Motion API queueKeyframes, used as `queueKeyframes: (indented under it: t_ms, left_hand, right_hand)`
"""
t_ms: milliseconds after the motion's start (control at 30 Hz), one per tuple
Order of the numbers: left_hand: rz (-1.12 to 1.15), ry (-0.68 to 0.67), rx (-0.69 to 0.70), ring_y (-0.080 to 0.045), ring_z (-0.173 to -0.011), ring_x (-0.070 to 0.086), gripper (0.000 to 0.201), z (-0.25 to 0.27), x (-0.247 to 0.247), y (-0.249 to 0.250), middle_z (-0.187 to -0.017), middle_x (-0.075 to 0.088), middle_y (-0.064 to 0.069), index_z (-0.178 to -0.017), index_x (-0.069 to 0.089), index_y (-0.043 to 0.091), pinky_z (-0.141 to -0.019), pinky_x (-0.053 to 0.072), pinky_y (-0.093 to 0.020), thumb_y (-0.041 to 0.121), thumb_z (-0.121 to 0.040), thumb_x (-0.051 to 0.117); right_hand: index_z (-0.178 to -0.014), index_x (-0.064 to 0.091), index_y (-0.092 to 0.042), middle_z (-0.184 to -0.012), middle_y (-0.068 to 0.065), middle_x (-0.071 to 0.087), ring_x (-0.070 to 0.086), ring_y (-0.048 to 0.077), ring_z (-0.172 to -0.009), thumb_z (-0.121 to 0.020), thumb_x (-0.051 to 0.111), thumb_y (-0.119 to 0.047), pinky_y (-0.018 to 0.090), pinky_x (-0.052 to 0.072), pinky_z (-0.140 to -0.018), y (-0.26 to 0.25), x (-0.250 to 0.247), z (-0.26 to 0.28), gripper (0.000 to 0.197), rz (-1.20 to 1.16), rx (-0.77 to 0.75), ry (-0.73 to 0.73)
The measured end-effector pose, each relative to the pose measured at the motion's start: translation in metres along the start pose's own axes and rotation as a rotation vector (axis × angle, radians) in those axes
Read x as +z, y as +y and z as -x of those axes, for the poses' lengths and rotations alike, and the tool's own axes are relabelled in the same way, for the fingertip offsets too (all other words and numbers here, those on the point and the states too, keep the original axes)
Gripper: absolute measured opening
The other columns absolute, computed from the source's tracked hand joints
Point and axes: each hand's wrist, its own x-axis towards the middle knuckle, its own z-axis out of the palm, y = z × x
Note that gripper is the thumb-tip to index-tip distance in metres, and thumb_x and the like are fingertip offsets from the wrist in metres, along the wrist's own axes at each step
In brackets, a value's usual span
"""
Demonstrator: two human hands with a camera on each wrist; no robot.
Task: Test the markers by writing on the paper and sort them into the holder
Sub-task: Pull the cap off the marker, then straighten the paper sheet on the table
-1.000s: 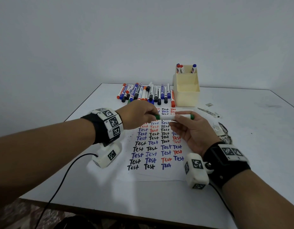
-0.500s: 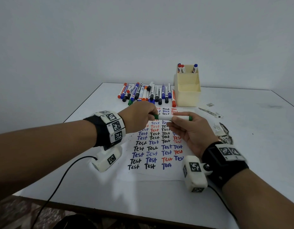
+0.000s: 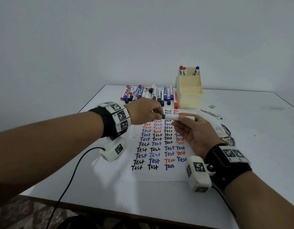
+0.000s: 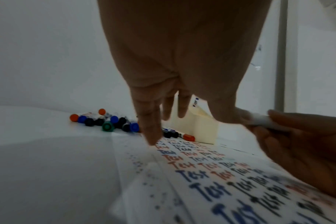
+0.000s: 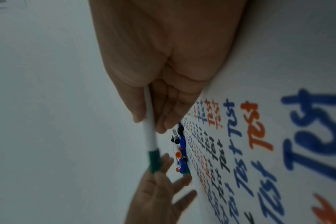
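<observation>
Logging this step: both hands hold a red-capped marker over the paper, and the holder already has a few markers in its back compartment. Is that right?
Not quite: the marker has a green cap, not red, as the head and right wrist views show. Both the left hand and right hand do hold it over the paper, and the holder has a few markers in its back compartment.

White table (image 3: 242, 162) against plain grey wall (image 3: 109, 38); black cable (image 3: 72, 176) trails off near edge; scraps & dark debris (image 3: 225, 134) lie on tabletop, right side.
</observation>
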Motion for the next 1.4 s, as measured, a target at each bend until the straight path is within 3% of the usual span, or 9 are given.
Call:
queueKeyframes:
  t_ms: [100,233,333,533,700,833,1100,1167,1400]
  left_hand:
    - [-0.065,-0.078,-0.085,-0.010,-0.112,0.054,0.071,-0.003,-0.002,-0.014,-0.140,0.054,0.002,-0.143,0.048,0.020,-0.089,0.045,-0.026,0.062,-0.087,0.062]
    - [-0.173,-0.248,-0.220,-0.026,-0.149,0.024,0.118,0.002,0.004,-0.038,-0.165,0.019,-0.004,-0.157,0.018,0.036,-0.118,0.028,-0.049,0.093,-0.059,0.051]
    - [-0.227,-0.323,-0.259,-0.027,-0.146,0.029,0.101,0.006,0.010,-0.047,-0.163,0.024,-0.004,-0.152,0.028,0.047,-0.117,0.029,-0.049,0.087,-0.064,0.060]
    - [-0.242,-0.339,-0.243,-0.019,-0.136,0.043,0.087,0.006,0.005,-0.046,-0.153,0.042,0.008,-0.147,0.042,0.039,-0.110,0.033,-0.037,0.071,-0.072,0.073]
    - [-0.331,-0.338,-0.206,-0.018,-0.132,0.046,0.089,0.000,0.005,-0.042,-0.148,0.049,0.006,-0.143,0.049,0.031,-0.111,0.038,-0.038,0.073,-0.069,0.073]
    - [-0.362,-0.341,-0.208,-0.018,-0.125,0.050,0.089,-0.003,0.003,-0.042,-0.141,0.054,0.005,-0.138,0.054,0.028,-0.108,0.041,-0.038,0.073,-0.064,0.076]
    - [-0.323,-0.312,-0.192,-0.018,-0.135,0.044,0.090,-0.002,0.003,-0.047,-0.147,0.050,0.004,-0.141,0.054,0.028,-0.113,0.033,-0.040,0.072,-0.066,0.076]
    - [-0.315,-0.313,-0.183,-0.018,-0.135,0.044,0.090,-0.002,0.004,-0.047,-0.148,0.050,0.004,-0.142,0.054,0.027,-0.114,0.032,-0.039,0.071,-0.066,0.076]
    - [-0.325,-0.319,-0.146,-0.017,-0.132,0.046,0.093,-0.008,0.010,-0.047,-0.145,0.052,0.004,-0.141,0.055,0.027,-0.113,0.035,-0.038,0.075,-0.063,0.075]
  right_hand:
    - [-0.113,0.065,-0.001,-0.105,0.023,0.076,0.076,0.027,-0.090,-0.095,0.067,-0.005,0.032,0.064,-0.081,-0.001,-0.003,-0.001,0.019,-0.077,-0.021,0.020]
    - [-0.114,0.065,-0.001,-0.106,0.024,0.075,0.075,0.029,-0.094,-0.096,0.066,-0.005,0.033,0.063,-0.085,-0.006,-0.007,0.000,0.018,-0.214,-0.124,0.033]
    - [-0.111,0.067,-0.001,-0.102,0.024,0.076,0.076,0.028,-0.090,-0.094,0.067,-0.003,0.033,0.063,-0.084,-0.009,-0.008,0.001,0.017,-0.228,-0.163,0.056]
    - [-0.101,0.064,0.001,-0.101,0.024,0.073,0.076,0.031,-0.092,-0.090,0.068,0.010,0.034,0.062,-0.087,-0.013,-0.011,-0.001,0.015,-0.025,-0.168,0.145]
    - [-0.093,0.071,-0.006,-0.099,0.014,0.073,0.073,0.026,-0.086,-0.086,0.074,-0.005,0.038,0.063,-0.081,-0.041,-0.021,-0.008,0.007,0.660,-0.220,0.270]
    - [-0.079,0.071,-0.016,-0.087,-0.004,0.071,0.063,0.018,-0.078,-0.082,0.077,-0.017,0.029,0.048,-0.067,-0.076,-0.043,-0.021,0.007,1.163,-0.293,0.328]
    - [-0.093,0.074,-0.015,-0.103,0.003,0.073,0.064,0.021,-0.093,-0.084,0.077,-0.023,0.027,0.050,-0.068,-0.107,-0.087,-0.048,0.012,1.695,-0.062,0.387]
    - [-0.101,0.073,-0.007,-0.105,0.009,0.073,0.069,0.026,-0.098,-0.087,0.074,-0.031,0.035,0.059,-0.083,-0.108,-0.087,-0.049,0.028,1.814,-0.003,0.379]
    - [-0.105,0.074,-0.009,-0.106,0.008,0.074,0.069,0.027,-0.097,-0.088,0.074,-0.036,0.033,0.058,-0.085,-0.102,-0.091,-0.049,0.032,1.865,0.047,0.379]
